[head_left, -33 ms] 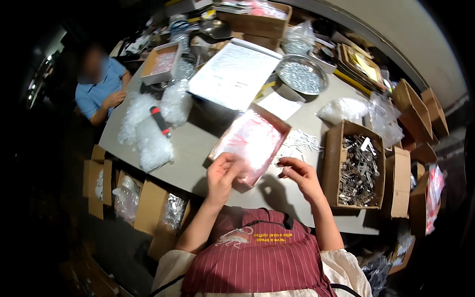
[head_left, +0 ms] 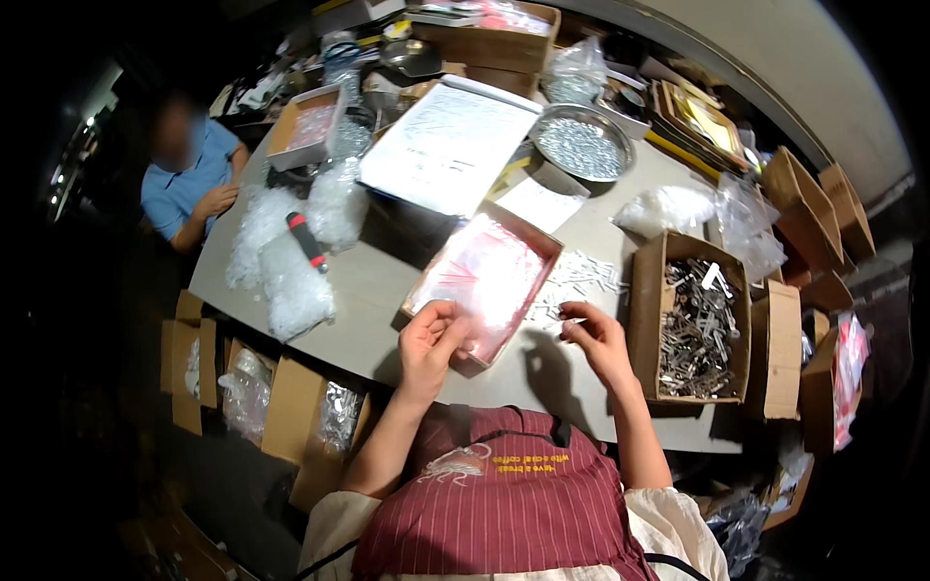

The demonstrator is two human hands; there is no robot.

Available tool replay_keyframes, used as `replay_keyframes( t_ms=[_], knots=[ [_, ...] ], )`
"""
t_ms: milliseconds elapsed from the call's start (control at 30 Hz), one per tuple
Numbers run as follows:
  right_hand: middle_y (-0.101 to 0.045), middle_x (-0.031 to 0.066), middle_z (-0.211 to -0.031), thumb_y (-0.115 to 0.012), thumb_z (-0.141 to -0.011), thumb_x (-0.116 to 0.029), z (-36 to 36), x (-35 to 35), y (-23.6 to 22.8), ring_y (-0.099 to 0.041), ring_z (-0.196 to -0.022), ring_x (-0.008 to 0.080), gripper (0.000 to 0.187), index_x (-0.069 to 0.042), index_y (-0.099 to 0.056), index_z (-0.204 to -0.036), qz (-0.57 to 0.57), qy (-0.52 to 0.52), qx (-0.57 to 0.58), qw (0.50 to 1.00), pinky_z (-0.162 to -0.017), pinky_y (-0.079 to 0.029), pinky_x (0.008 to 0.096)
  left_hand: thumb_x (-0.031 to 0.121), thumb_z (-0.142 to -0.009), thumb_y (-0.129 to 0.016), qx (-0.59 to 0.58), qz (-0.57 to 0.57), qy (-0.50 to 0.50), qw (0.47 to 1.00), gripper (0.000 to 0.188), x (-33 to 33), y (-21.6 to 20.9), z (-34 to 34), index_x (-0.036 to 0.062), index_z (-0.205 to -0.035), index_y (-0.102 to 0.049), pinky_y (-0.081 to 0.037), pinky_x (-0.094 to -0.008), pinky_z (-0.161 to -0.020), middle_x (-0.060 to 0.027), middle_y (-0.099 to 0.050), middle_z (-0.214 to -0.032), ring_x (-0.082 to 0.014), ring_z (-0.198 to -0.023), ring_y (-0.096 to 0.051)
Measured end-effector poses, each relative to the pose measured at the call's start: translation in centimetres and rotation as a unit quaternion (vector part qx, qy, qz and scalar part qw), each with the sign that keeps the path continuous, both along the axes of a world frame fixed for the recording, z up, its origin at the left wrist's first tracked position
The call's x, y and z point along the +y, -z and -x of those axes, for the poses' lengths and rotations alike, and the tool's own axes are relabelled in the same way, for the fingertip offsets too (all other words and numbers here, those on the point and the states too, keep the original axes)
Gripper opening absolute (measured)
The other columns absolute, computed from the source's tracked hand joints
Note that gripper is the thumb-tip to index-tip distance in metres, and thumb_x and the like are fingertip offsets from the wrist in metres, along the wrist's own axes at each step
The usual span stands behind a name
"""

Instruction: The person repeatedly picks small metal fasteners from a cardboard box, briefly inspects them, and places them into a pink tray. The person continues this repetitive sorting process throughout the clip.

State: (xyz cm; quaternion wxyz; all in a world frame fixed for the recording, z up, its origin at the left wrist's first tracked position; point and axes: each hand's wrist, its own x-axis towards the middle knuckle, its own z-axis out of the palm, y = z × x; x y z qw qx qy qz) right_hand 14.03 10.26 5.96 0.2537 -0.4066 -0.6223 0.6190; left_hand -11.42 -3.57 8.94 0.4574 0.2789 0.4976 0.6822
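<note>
My left hand (head_left: 431, 341) rests at the near corner of a shallow cardboard tray (head_left: 539, 290) that holds a stack of clear pinkish plastic bags (head_left: 482, 276). Its fingers pinch the edge of the top bag. My right hand (head_left: 593, 337) hovers over the grey table (head_left: 368, 290) to the right of the tray. It sits just below a scatter of small white parts (head_left: 573, 281). Its fingers are curled toward the thumb, and whatever is between them is too small to make out.
An open carton of metal parts (head_left: 696, 320) stands to the right. A round metal pan (head_left: 581, 143), a large white tray (head_left: 448, 145) and heaps of clear bags (head_left: 291, 261) lie farther back. A person in blue (head_left: 189, 179) sits at the far left. Cartons (head_left: 291, 407) line the table's edges.
</note>
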Motion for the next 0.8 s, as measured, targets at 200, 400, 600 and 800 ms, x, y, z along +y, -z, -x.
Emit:
replay_keyframes(
  t_ms=[200, 400, 600, 800],
  knots=[
    [-0.06, 0.0247, -0.103, -0.074, -0.084, -0.015, -2.8, 0.7, 3.8, -0.064, -0.089, 0.0463, 0.032, -0.002, -0.055, -0.107, -0.294, 0.022, -0.347, 0.891, -0.079, -0.054, 0.0527, 0.002, -0.093, -0.066, 0.316, 0.039, 0.04, 0.947, 0.015, -0.3, 0.0, -1.3, 0.0026, -0.103, -0.076, -0.052, -0.0262, -0.066, -0.0071, -0.072, -0.094, -0.0124, -0.076, -0.066],
    [-0.057, 0.0242, -0.102, -0.073, -0.076, -0.004, -2.2, 0.4, 4.3, -0.064, -0.09, 0.0451, 0.036, -0.002, -0.052, -0.105, -0.349, -0.03, -0.372, 0.86, -0.077, -0.055, 0.051, 0.003, -0.092, -0.067, 0.402, 0.01, 0.026, 0.915, 0.007, 0.0, -1.2, -2.3, 0.0014, -0.096, -0.072, -0.052, -0.0318, -0.065, -0.0115, -0.068, -0.09, -0.0219, -0.074, -0.067],
    [-0.061, 0.0227, -0.092, -0.066, -0.082, -0.006, -3.1, 0.1, 5.4, -0.066, -0.08, 0.0436, 0.016, 0.001, -0.057, -0.094, -0.377, -0.055, -0.394, 0.836, -0.069, -0.057, 0.0499, 0.007, -0.088, -0.073, 0.463, 0.037, 0.017, 0.886, 0.013, -0.6, -0.9, -2.8, -0.0007, -0.083, -0.064, -0.048, -0.0359, -0.06, -0.0122, -0.064, -0.084, -0.0282, -0.069, -0.062],
    [-0.066, 0.0212, -0.086, -0.061, -0.085, -0.01, -3.5, -2.5, 6.4, -0.068, -0.069, 0.0401, 0.01, -0.001, -0.06, -0.089, -0.409, -0.096, -0.493, 0.762, -0.059, -0.057, 0.0487, 0.012, -0.086, -0.079, 0.436, -0.019, 0.073, 0.897, 0.017, 0.6, -0.2, -4.5, 0.0021, -0.083, -0.066, -0.051, -0.0375, -0.061, -0.0106, -0.066, -0.085, -0.029, -0.072, -0.065]
  ],
)
